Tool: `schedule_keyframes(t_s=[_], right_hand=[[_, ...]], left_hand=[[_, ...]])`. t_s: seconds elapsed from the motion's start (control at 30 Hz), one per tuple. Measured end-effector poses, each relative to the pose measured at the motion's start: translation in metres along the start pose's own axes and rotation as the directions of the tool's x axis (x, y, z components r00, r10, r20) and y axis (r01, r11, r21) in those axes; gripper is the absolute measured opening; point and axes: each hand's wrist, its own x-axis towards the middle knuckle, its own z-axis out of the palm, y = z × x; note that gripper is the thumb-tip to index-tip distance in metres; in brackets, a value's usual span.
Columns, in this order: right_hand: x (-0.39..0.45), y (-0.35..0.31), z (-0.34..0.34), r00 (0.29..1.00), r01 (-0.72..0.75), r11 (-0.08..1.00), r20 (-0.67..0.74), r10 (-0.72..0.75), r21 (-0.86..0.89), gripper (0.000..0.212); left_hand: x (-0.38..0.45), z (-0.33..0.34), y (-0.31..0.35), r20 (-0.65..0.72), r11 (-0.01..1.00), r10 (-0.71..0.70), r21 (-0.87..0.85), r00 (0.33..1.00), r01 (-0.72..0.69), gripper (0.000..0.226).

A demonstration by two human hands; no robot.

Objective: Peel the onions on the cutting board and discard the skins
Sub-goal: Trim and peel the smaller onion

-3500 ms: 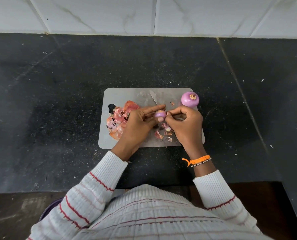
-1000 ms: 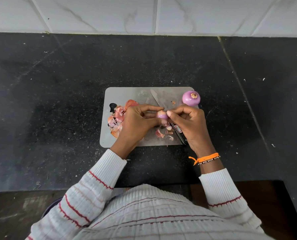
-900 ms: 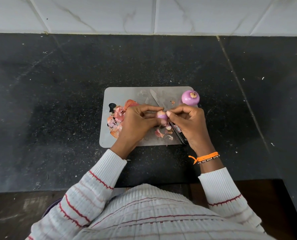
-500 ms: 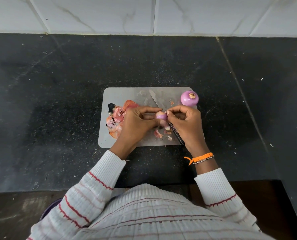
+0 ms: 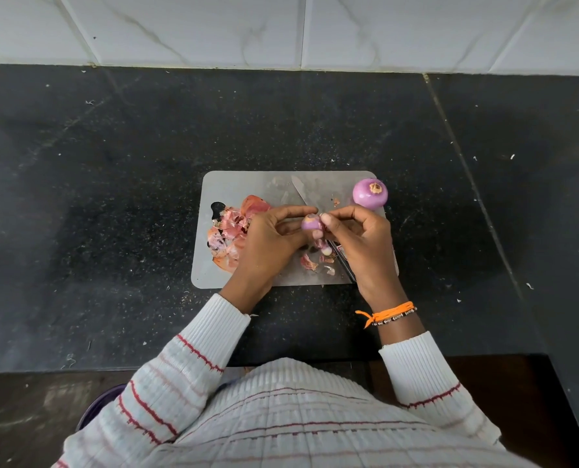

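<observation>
Fingers (image 5: 301, 211) pinch one small onion (image 5: 311, 223); one peeled onion (image 5: 370, 193) beside.

left hand (image 5: 271, 241): fingers curled, pinching | right hand (image 5: 362, 238): fingertips pinched, wrist bent inward

Left hand (image 5: 271, 243): holding a small onion (image 5: 311, 222) over the board (image 5: 234, 187), fingers curling round it.
Right hand (image 5: 359, 238): pinching at the small onion's top with thumb and forefinger; an orange band (image 5: 389, 312) is sitting on the wrist.
Big onion (image 5: 370, 194): lying peeled at the board's far right corner.
Skins (image 5: 230, 231): piling up on the board's left side; smaller scraps (image 5: 310, 262) are lying under the hands.
Knife (image 5: 299, 192): lying aslant on the board, its handle passing under the right hand.
Bench (image 5: 112, 197): black, carrying the board.
</observation>
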Motion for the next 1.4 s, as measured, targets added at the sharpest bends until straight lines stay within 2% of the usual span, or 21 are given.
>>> schedule_keyframes(t_s=[0.13,0.23,0.33,0.4,0.5,0.63,0.93,1.1,1.3,1.4], right_hand=[[0.004,0.005,-0.002,0.998,0.034,0.994,-0.057,-0.040,-0.106,0.003],[0.006,0.013,-0.004,0.997,0.034,0.971,-0.058,-0.049,-0.237,0.010],[0.006,0.017,-0.005,0.997,0.018,0.962,-0.069,-0.038,-0.274,0.013],[0.006,0.015,-0.007,0.998,-0.001,0.966,-0.064,-0.016,-0.259,0.012],[0.006,0.005,-0.008,0.998,-0.066,0.988,-0.011,0.065,-0.142,0.015],[0.003,-0.008,-0.008,0.998,-0.061,0.998,0.020,0.061,-0.011,0.012],[0.002,-0.013,-0.005,0.998,0.040,0.989,0.062,-0.032,-0.142,0.005],[0.003,-0.009,-0.005,0.999,0.017,0.987,0.041,-0.011,-0.162,0.006],[0.005,0.003,-0.005,0.999,0.030,0.948,0.041,-0.018,-0.316,0.012],[0.003,0.006,-0.005,1.000,0.000,0.945,0.028,0.010,-0.326,0.014]], left_hand=[[0.000,0.001,-0.001,0.007,1.000,-0.017,-0.017,1.000,0.018,0.032],[-0.002,0.003,0.001,0.019,1.000,-0.002,0.003,1.000,0.002,0.033],[-0.002,0.003,0.003,0.016,0.999,0.019,0.037,1.000,-0.020,0.035],[0.000,0.001,0.003,-0.008,0.995,0.043,0.093,0.999,-0.042,0.037],[0.000,-0.001,0.003,-0.034,0.985,0.068,0.159,0.997,-0.062,0.040],[0.001,-0.003,0.004,-0.038,0.976,0.096,0.200,0.995,-0.087,0.041],[0.004,-0.006,0.000,-0.047,0.919,0.186,0.361,0.981,-0.157,0.038],[0.004,-0.006,-0.001,-0.025,0.963,0.103,0.251,0.994,-0.093,0.038],[0.001,-0.005,-0.002,0.082,0.993,-0.017,-0.115,0.996,0.026,0.036],[0.002,-0.007,-0.003,0.085,0.980,-0.037,-0.191,0.996,0.053,0.033]])
